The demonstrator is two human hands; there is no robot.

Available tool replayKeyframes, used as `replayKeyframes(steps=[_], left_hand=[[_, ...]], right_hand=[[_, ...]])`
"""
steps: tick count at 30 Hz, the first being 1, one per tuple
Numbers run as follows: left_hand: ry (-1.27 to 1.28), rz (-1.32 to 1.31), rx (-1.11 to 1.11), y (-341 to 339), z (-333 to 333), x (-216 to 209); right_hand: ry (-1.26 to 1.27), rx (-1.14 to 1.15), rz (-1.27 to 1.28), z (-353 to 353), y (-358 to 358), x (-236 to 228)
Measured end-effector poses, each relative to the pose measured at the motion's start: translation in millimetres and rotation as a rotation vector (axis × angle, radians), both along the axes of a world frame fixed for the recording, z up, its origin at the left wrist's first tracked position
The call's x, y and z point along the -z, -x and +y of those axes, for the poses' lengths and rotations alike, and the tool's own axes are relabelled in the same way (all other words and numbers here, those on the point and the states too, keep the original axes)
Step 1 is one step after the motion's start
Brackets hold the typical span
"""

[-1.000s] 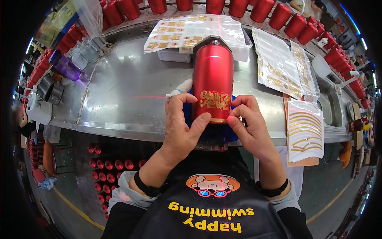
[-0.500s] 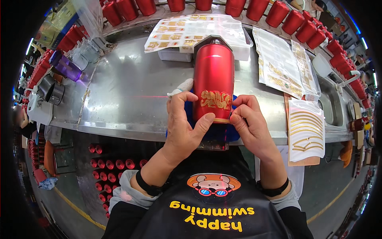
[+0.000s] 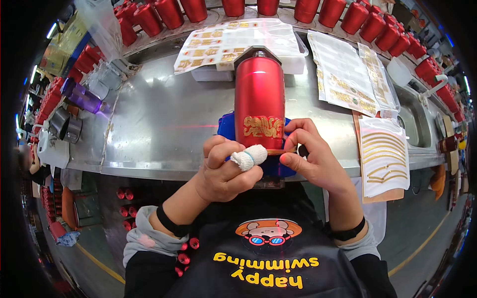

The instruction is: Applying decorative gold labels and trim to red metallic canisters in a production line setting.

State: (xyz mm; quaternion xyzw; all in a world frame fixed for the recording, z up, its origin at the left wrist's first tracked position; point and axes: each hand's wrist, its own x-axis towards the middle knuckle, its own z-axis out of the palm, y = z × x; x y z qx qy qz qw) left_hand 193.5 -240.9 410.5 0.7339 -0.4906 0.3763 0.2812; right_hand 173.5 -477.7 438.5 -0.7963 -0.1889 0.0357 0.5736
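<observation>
A red metal bottle [image 3: 260, 97] lies with its base toward me, its neck end in a dark angular holder [image 3: 256, 50]. A gold patterned decal [image 3: 263, 127] sits near the base, and a narrow gold strip [image 3: 276, 152] runs along the bottom edge. My left hand [image 3: 226, 171] is curled at the left of the base. One of its fingers is wrapped in white cloth [image 3: 249, 157] and reaches the lower edge; whether anything is inside the curled fingers is hidden. My right hand [image 3: 310, 154] has thumb and forefinger at the strip's right end, pinching it. Blue material [image 3: 226, 124] shows beneath the bottle.
Decal sheets lie on a white tray [image 3: 238, 44] behind and on the metal table at right [image 3: 343, 74]. A white sheet of curved gold strips [image 3: 383, 156] overhangs the right front edge. A sink [image 3: 417, 119] is at far right. Red bottles [image 3: 268, 6] line the back.
My left hand has left the bottle's side and curled below the base, its wrapped finger brought to the lower edge. My right hand stays at the right corner. The view has shifted slightly.
</observation>
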Motion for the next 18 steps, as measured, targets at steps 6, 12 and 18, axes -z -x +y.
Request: replayKeyframes(steps=[6, 12, 18], left_hand=[[-0.201, -0.079, 0.047, -10.2, -1.4, -13.0], [-0.213, -0.181, 0.032, -14.4, -12.6, -9.7], [-0.166, -0.05, 0.07, -15.0, -2.8, -2.5]], right_hand=[[-0.001, -0.068, 0.01, -9.4, -4.5, 5.4], [-0.006, -0.079, 0.06, -12.0, -6.1, 6.9], [-0.033, -0.092, 0.066, -17.4, -8.8, 9.2]])
